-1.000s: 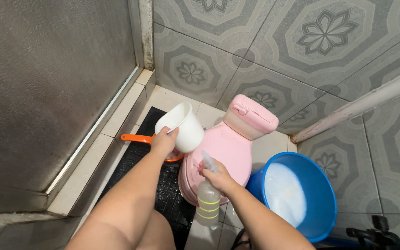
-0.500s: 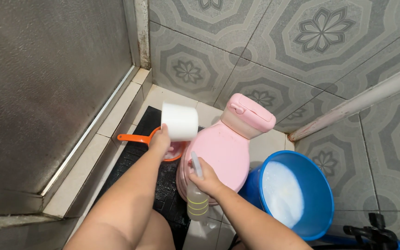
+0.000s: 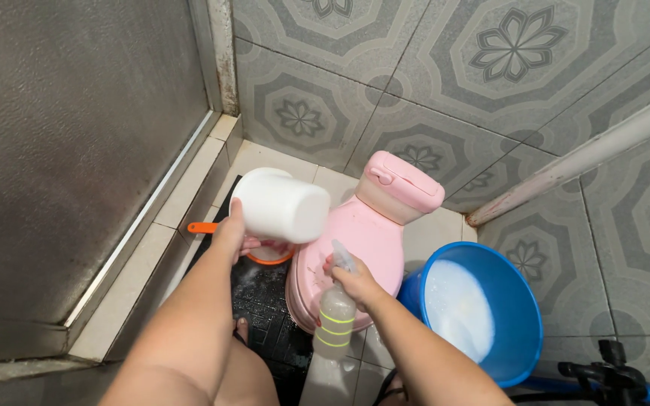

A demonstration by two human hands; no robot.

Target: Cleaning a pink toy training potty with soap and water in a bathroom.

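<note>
Left hand (image 3: 236,234) holds a white plastic pot (image 3: 281,205) tipped on its side, its base turned toward the camera; the grip is wrapped round the pot's edge, thumb on the near wall, the remaining fingers mostly hidden behind it. The pot's opening faces away and its inside cannot be seen. Directly beneath it lies an orange dipper (image 3: 253,252), of which only the handle tip and a short arc of rim show; the bowl is largely covered by the hand and pot. Right hand (image 3: 355,282) is closed round the neck of a clear spray bottle (image 3: 332,323) with yellow bands; whether a finger rests on the trigger cannot be made out, and the bottle's lower end blends into the wet floor. The bottle sits just in front of a pink potty chair (image 3: 366,240), whose near edge is hidden by the hand. A black mat (image 3: 261,301) lies below. To the right stands a blue bucket (image 3: 517,316) of foamy white liquid. A dark object at the lower right is cut off by the frame.
</note>
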